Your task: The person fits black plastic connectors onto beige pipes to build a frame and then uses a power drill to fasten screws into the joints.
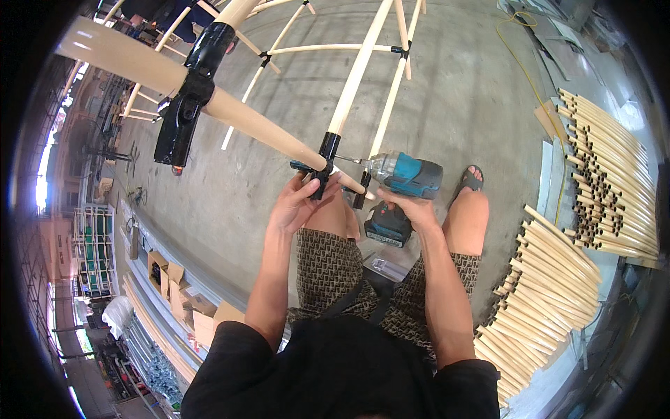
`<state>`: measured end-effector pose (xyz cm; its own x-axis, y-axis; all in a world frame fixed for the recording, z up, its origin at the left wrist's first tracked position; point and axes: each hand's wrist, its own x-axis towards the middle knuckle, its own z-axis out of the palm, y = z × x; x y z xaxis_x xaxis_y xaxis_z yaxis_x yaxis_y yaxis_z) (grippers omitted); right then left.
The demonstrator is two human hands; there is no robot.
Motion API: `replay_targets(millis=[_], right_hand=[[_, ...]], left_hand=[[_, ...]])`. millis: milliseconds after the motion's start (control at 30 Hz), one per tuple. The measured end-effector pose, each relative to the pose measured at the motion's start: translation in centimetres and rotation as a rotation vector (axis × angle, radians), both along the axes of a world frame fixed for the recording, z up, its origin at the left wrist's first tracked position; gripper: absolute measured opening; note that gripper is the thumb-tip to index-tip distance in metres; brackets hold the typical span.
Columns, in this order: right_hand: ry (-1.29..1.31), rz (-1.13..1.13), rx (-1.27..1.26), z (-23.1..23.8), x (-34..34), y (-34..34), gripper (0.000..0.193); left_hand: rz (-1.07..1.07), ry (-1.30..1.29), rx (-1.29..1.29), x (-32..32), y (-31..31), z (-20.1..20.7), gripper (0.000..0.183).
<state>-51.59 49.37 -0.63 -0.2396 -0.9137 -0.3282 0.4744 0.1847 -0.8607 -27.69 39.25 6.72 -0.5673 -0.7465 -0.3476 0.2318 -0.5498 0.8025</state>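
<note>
My right hand (412, 209) is wrapped round the grip of a teal and black cordless drill (405, 174), its battery low under the hand. The drill's bit points left and reaches a black pipe joint (326, 157); whether it sits in a screw is too small to tell. With its fingers round the lower part of that joint, my left hand (301, 199) steadies it from below. A cream pipe (265, 133) runs through the joint from the upper left, and another cream pipe (359, 77) rises from it. Nearer the camera, a larger-looking black joint (195, 91) clasps the same long pipe.
More frame pipes and black joints (403, 52) stand ahead. Stacks of cream pipes (544, 300) with dark ends lie at the right. Cardboard boxes (167, 279) and metal lengths are at the left. A yellow cable (520, 63) crosses the floor at the far right.
</note>
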Motion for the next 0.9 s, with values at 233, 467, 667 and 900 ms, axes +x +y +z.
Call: replay_targets(millis=[233, 467, 667, 900], right_hand=[[-0.020, 0.012, -0.046, -1.0, 0.0, -0.2, 0.019], [-0.020, 0.026, 0.001, -0.6, -0.4, -0.4, 0.021], [0.022, 0.022, 0.036, -0.1, 0.1, -0.3, 0.021], [-0.048, 0.021, 0.018, -2.2, 0.2, -0.1, 0.023]], left_hand=[[-0.028, -0.084, -0.029, 0.1, -0.3, 0.1, 0.056], [-0.067, -0.060, -0.025, 0.3, -0.7, -0.5, 0.057], [-0.074, -0.075, -0.007, 0.7, -0.7, 0.3, 0.056], [-0.014, -0.027, 0.017, -0.2, 0.0, 1.0, 0.057]])
